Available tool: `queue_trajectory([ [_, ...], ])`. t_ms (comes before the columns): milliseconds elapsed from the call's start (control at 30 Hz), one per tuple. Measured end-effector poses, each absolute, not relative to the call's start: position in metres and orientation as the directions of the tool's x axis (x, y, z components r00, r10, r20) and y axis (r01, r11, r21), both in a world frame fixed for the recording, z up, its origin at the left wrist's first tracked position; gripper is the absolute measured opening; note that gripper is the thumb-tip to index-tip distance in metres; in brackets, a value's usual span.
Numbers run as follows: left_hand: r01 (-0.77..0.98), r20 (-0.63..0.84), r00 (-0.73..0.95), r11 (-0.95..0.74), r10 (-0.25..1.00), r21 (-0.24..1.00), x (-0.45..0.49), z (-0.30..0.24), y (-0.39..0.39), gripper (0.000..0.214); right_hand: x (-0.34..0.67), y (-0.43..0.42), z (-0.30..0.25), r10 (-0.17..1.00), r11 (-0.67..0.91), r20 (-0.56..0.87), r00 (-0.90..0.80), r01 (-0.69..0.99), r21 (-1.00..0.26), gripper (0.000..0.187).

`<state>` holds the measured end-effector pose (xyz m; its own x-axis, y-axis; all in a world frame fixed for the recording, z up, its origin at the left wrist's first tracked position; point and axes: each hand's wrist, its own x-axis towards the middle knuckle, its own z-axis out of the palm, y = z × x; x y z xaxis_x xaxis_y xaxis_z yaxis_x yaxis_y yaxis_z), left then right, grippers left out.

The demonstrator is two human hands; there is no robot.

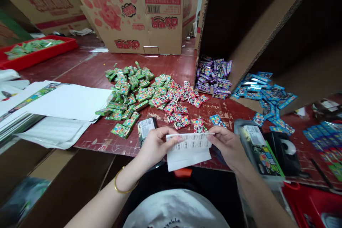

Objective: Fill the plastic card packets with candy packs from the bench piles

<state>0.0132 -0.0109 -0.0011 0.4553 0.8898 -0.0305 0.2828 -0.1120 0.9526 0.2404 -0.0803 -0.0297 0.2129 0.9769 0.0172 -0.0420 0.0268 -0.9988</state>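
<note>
Between both hands, at the table's front edge, is a white sticker sheet (192,153) printed with rows of small round labels. My left hand (160,144) pinches its left end between thumb and fingers; a gold bangle circles that wrist. At the top right corner, my right hand (227,146) pinches the same sheet. Just beyond them lie red candy packets (181,121) and a heap of green candy packets (128,91). A dark box with a pale label (146,128) sits by my left hand, partly covered. One blue packet (217,121) lies beyond my right hand.
Purple packets (215,76) and blue packets (267,91) spill from open cartons at right. A clear plastic box (256,146) stands beside a black tape dispenser (285,153). White sheets (66,101) are stacked left, near a red tray (64,46). A printed carton (133,14) stands behind.
</note>
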Motion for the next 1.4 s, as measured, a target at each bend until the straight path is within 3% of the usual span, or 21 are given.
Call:
queue_trajectory([
  [300, 0.214, 0.107, 0.441, -0.220, 0.891, 0.952, 0.013, -0.003, -0.008, 0.009, 0.237, -0.076, -0.037, 0.981, -0.005, -0.003, 0.196, 0.008, -1.000, 0.015],
  [600, 0.258, -0.023, 0.413, -0.093, 0.910, 0.962, 0.014, 0.000, -0.005, 0.018, 0.242, -0.075, -0.030, 0.979, -0.060, -0.061, 0.196, -0.011, -0.998, 0.021],
  [867, 0.368, -0.099, 0.443, -0.080, 0.891, 0.926, 0.013, -0.011, -0.003, 0.035, 0.244, -0.078, -0.044, 0.960, 0.043, 0.117, 0.253, 0.279, -0.959, 0.024],
  [1167, 0.326, -0.349, 0.637, 0.169, 0.688, 0.930, 0.011, -0.053, 0.003, 0.031, 0.248, -0.113, -0.106, 0.938, -0.090, 0.057, 0.343, 0.396, -0.914, 0.029],
  [1300, 0.410, -0.322, 0.640, 0.045, 0.697, 0.911, 0.014, -0.055, 0.005, 0.036, 0.253, -0.119, -0.110, 0.934, -0.086, 0.070, 0.349, 0.413, -0.906, 0.027],
  [1400, 0.489, -0.199, 0.676, -0.230, 0.709, 0.841, 0.013, -0.060, 0.006, 0.036, 0.252, -0.119, -0.110, 0.924, -0.082, 0.132, 0.359, 0.524, -0.848, 0.026],
])
